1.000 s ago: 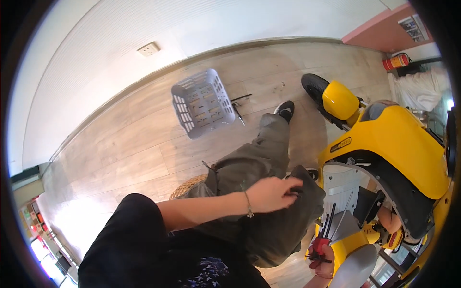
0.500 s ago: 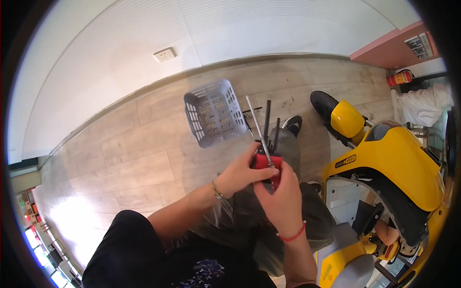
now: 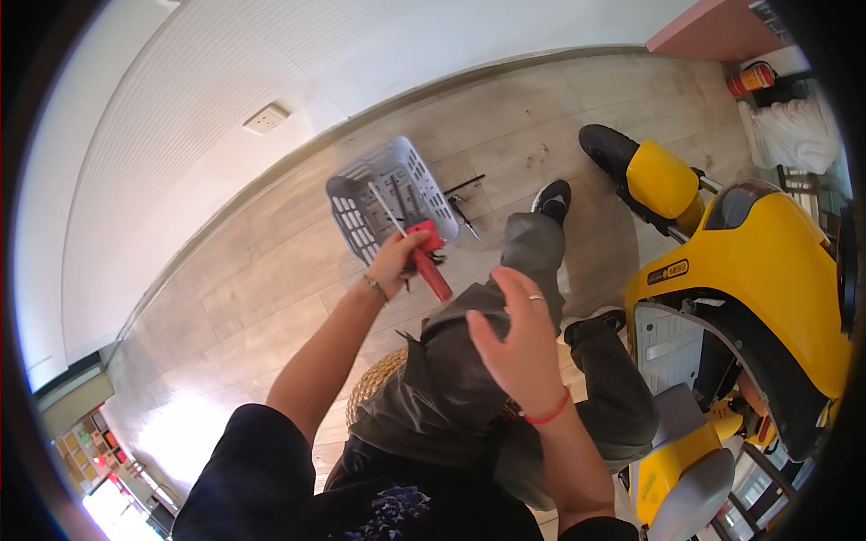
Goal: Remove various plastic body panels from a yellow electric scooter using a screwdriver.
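Note:
My left hand (image 3: 394, 261) is closed round a screwdriver with a red handle (image 3: 431, 276) and a long metal shaft. A red block-shaped holder (image 3: 424, 236) with dark rods sits in the same grip; I cannot make out its exact kind. Both are over the near side of a grey plastic basket (image 3: 417, 160), and the shaft points across its inside. My right hand (image 3: 523, 338) is raised above my legs with fingers apart and nothing in them.
Thin dark tools (image 3: 465, 216) lie on the wood floor (image 3: 271, 243) right of the basket. A yellow scooter (image 3: 722, 279) stands at my right. The white wall (image 3: 244, 54) has a socket (image 3: 267, 118). A red fire extinguisher (image 3: 750, 79) is at the far right.
My hands have parted. The left has moved left to the basket with the screwdriver and red holder. The right has let go and opened. The view has turned slightly.

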### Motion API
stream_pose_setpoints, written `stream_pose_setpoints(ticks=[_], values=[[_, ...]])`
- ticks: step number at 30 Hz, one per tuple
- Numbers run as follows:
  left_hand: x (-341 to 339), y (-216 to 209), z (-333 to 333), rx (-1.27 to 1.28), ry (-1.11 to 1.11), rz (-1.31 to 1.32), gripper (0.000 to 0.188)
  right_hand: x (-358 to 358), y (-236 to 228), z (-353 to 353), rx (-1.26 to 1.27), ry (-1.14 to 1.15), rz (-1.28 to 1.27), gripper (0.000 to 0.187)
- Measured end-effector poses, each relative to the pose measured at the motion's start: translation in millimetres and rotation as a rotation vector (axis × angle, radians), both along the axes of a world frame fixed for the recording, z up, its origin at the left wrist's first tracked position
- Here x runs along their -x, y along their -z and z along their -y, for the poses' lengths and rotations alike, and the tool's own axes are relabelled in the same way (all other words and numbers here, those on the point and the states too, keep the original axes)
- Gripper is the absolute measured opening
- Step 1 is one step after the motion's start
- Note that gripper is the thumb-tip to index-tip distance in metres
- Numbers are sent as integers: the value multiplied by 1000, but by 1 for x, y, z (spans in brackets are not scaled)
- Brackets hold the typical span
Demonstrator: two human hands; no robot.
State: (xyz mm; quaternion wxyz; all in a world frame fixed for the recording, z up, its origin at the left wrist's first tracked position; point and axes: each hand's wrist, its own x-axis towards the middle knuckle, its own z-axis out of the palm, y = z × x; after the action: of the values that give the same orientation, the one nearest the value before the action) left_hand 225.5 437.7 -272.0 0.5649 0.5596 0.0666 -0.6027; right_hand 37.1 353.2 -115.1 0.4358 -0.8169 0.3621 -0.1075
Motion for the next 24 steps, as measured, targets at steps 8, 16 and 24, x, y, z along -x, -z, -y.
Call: stream_pose_setpoints(ticks=[8,16,24], values=[[-85,260,-61,-591,68,665,36,115,14,39,-47,232,-312,42],[-40,257,-15,-773,272,516,49,210,32,8,-305,511,-518,39],[-25,291,-30,-774,740,675,68,196,20,-22,-385,119,-572,41]])
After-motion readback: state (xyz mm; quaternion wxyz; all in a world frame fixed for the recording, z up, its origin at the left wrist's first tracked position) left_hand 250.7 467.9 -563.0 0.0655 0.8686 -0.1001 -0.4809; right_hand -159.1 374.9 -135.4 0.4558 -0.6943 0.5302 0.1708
